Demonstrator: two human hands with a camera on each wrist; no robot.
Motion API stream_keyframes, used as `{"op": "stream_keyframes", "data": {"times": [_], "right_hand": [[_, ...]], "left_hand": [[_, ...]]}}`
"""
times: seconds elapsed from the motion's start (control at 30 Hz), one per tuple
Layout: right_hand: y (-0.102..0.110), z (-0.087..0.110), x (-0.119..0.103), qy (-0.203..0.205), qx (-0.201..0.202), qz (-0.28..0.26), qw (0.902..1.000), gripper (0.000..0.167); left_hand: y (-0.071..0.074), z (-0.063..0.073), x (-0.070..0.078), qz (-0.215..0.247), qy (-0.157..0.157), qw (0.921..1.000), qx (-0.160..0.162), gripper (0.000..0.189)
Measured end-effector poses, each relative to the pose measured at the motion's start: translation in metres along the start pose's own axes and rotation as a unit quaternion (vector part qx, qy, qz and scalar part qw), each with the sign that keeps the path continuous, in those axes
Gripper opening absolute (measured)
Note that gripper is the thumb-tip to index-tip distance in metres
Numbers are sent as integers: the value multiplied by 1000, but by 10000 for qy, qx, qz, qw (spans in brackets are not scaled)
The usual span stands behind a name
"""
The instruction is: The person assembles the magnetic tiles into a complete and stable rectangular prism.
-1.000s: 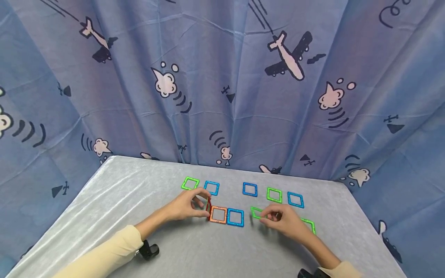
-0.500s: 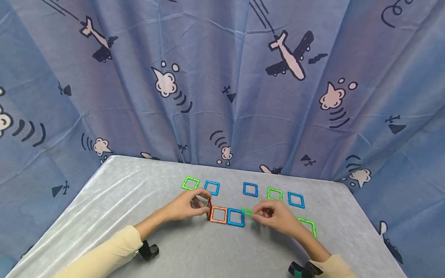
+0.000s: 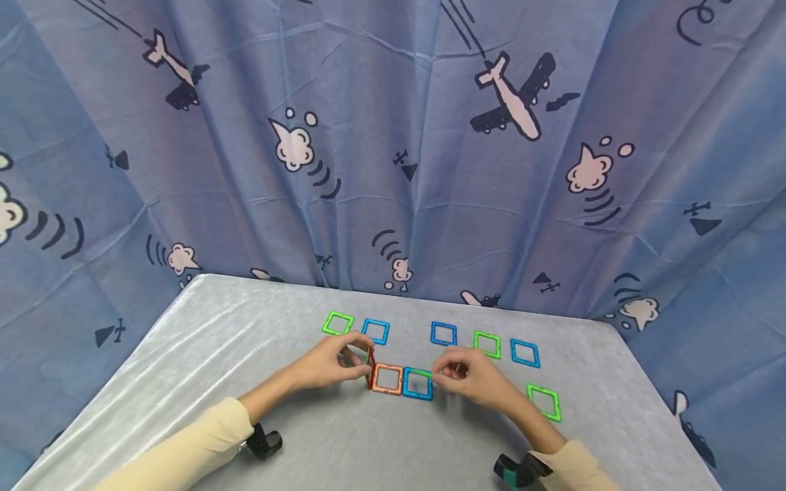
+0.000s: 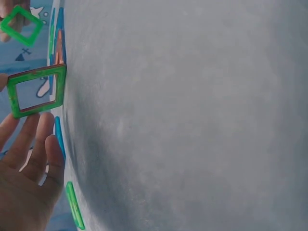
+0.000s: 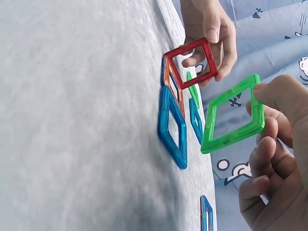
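A red square stands in the left hand, a green one hangs raised in the right — both near the middle of the head view.
Left of centre, the left hand grips the red square upright at the orange square, probably to stop it tipping; right of centre, the right hand pinches the green square above the blue square — by one side, seemingly leaving the opposite edge free.

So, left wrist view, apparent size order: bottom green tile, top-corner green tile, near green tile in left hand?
1. Near green tile, in left hand
2. Top-corner green tile, in right hand
3. Bottom green tile, nearly edge-on
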State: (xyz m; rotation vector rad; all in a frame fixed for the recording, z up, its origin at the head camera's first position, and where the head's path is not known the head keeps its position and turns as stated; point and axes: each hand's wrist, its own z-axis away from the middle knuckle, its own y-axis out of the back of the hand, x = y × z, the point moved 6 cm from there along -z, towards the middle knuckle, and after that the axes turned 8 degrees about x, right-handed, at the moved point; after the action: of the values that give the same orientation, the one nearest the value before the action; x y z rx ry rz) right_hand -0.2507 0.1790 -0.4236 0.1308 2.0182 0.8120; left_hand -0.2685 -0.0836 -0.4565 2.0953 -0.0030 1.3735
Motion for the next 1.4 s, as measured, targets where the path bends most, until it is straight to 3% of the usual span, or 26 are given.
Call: {"op": "stream_keyframes", "data": {"times": [0.47,0.67,0.93,1.13,1.4], "right_hand": [[-22,-12,-13,162,-204,-240,9994,10],[-29,-15,-15,407,-185,-381,9983,8],[-39,-18,-19,755,-510,-488,9946,5],[-47,-18,-18,615,-729,-520,9941,4],[-51,-19,-19,367,-598,-763,9946,4]], "left_hand": [[0,-1,3,-28,-49,10000,-29,43],[0,-1,2,-25,16,10000,-23,43],[0,-1,3,18,34,10000,-15,44],[0,0,3,29,70,10000,-26,44],[1,0,3,1,5,10000,-9,44]]}}
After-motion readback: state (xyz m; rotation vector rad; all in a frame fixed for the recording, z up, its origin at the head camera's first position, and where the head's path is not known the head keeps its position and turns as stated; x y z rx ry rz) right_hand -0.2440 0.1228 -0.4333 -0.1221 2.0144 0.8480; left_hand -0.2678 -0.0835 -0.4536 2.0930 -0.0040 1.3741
